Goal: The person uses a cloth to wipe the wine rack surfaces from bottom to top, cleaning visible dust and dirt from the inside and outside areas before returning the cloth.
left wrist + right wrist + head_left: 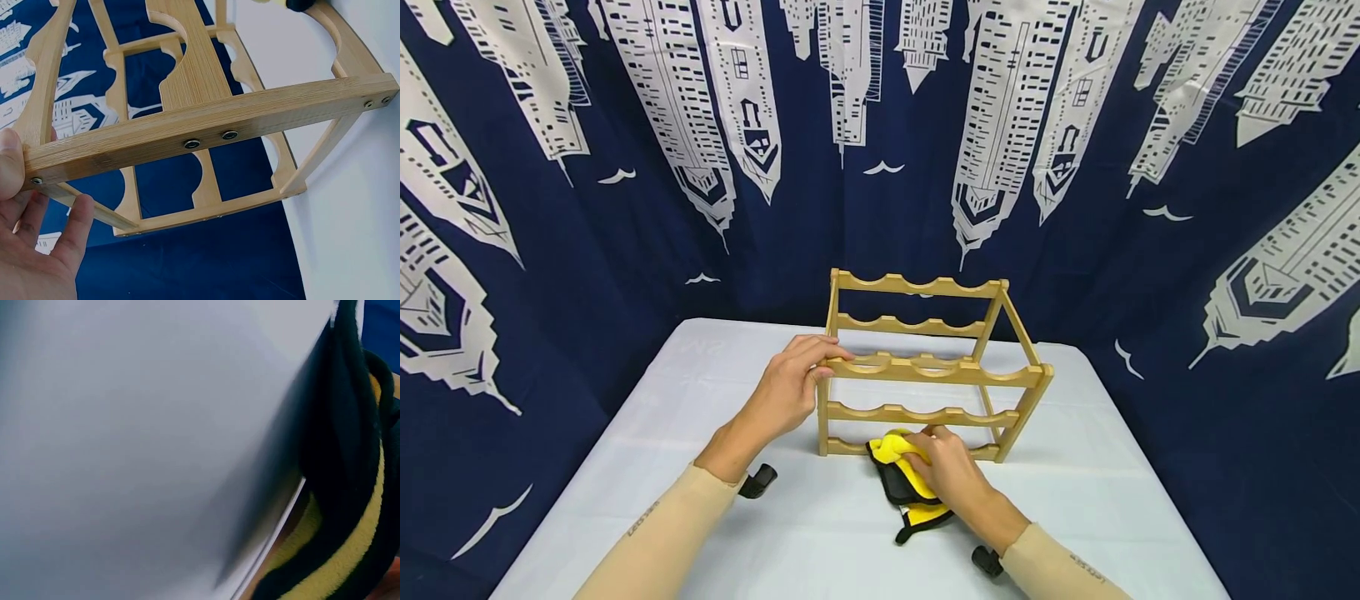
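Observation:
A light wooden rack [887, 367] with scalloped rails stands on the table. My left hand [790, 383] grips its front upper left corner; in the left wrist view, that hand [37, 256] has its thumb against the end of the wooden side bar [137, 140]. My right hand [953, 468] pinches a bunched yellow-and-black cloth [897, 483] at the rack's front bottom rail. Black edging and a small loop show on the cloth. The right wrist view has the cloth [350, 462] along its right side, with only a sliver of the hand visible.
A white-covered table [797, 542] lies under everything. Behind it hangs a dark blue curtain [842, 225] printed with white buildings and birds. Black wrist devices [758, 482] sit by both wrists.

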`<state>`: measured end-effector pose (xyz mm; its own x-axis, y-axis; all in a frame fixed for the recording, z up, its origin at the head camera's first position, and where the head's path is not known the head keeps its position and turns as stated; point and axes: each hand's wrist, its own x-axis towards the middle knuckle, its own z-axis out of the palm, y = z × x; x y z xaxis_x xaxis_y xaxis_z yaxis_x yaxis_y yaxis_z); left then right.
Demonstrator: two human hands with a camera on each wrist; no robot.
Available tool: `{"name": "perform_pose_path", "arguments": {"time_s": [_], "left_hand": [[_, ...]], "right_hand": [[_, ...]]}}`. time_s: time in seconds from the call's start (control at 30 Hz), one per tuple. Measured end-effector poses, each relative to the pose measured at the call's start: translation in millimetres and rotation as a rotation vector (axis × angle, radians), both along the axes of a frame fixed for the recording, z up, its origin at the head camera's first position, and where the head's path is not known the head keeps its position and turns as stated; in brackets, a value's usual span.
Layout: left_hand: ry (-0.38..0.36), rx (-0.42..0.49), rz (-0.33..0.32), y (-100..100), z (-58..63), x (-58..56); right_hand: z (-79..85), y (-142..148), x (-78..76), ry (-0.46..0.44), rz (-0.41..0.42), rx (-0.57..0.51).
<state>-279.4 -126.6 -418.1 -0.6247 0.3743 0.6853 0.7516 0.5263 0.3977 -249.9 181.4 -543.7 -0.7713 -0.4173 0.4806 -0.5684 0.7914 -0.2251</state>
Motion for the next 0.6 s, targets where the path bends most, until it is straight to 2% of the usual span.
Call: {"name": "perform_pose_path", "arguments": {"time_s": [0.2,0.37,0.6], "left_hand": [[-0.030,-0.004,0.007,-1,-0.2,0.1],[-0.037,-0.010,0.014,-2,-0.7,1.0],[-0.034,-0.015,0.009,-1,3.5,3.7]], "right_hand": [[2.7,9,1.4,-0.003,-0.023,0.023],[1.0,20,5.6,0.048,-0.030,0.025],[3.7,29,10.0,0.113,-0.042,-0.028]]}}
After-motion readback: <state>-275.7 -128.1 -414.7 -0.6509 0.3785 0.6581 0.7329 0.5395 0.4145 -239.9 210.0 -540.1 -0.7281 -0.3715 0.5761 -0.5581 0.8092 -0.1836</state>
